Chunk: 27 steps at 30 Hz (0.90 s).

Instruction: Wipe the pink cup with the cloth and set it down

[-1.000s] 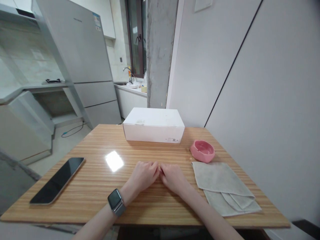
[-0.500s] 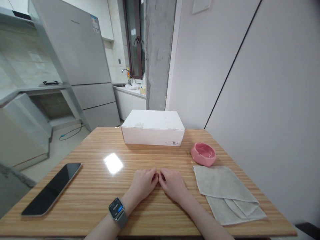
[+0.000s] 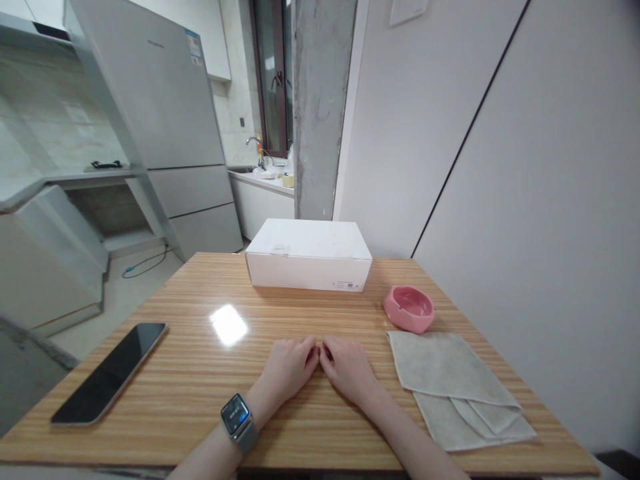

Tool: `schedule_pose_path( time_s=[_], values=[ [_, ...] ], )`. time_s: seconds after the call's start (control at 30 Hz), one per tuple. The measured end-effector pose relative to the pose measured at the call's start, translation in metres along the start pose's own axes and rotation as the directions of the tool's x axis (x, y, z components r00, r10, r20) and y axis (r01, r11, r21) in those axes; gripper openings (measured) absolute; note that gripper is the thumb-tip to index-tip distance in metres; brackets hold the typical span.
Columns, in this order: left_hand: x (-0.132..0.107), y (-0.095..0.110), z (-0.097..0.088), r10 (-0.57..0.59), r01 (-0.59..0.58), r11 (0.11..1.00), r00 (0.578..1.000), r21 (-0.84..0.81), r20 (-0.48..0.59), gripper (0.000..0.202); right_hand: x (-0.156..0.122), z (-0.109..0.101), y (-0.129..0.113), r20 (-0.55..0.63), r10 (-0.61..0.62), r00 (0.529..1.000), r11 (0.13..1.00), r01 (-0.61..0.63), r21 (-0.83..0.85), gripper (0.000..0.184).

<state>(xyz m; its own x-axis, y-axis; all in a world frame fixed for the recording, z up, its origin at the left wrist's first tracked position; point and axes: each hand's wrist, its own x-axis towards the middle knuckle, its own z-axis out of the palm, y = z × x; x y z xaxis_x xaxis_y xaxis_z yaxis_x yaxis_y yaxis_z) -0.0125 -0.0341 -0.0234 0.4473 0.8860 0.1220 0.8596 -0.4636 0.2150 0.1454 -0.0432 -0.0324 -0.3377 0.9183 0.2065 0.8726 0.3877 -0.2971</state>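
Both of my hands rest on the wooden table (image 3: 190, 393) with their knuckles nearly touching. My left hand (image 3: 291, 365) is curled into a loose fist, and a smartwatch (image 3: 236, 417) sits on that wrist. My right hand (image 3: 349, 368) is curled in the same way beside it. Nothing shows in either hand. To the right lies a folded grey-beige cloth (image 3: 455, 373), the thing nearest my right hand. Just behind the cloth stands a pink ashtray (image 3: 409, 309). A black-screened phone (image 3: 111, 373) lies flat at the left. Beyond my hands is a closed white box (image 3: 309, 267).
A grey fridge (image 3: 160, 100) stands past the table at the left, near a counter with a sink and faucet (image 3: 260, 152). A bare concrete pillar (image 3: 320, 113) rises behind the box. The white wall (image 3: 550, 200) runs along the table's right side.
The whole view has shifted slightly, so everything sits a little further right. My hands keep the same pose, and no object has moved on the table.
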Motion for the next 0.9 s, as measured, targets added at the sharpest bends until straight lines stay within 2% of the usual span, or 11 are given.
schedule_pose_path(
  time_s=[0.9],
  values=[
    [0.0005, 0.0013, 0.0014, -0.019, 0.020, 1.000, 1.000, -0.014, 0.009, 0.024, -0.0003, 0.0000, -0.0010, -0.007, 0.005, 1.000, 1.000, -0.005, 0.003, 0.019]
  ],
)
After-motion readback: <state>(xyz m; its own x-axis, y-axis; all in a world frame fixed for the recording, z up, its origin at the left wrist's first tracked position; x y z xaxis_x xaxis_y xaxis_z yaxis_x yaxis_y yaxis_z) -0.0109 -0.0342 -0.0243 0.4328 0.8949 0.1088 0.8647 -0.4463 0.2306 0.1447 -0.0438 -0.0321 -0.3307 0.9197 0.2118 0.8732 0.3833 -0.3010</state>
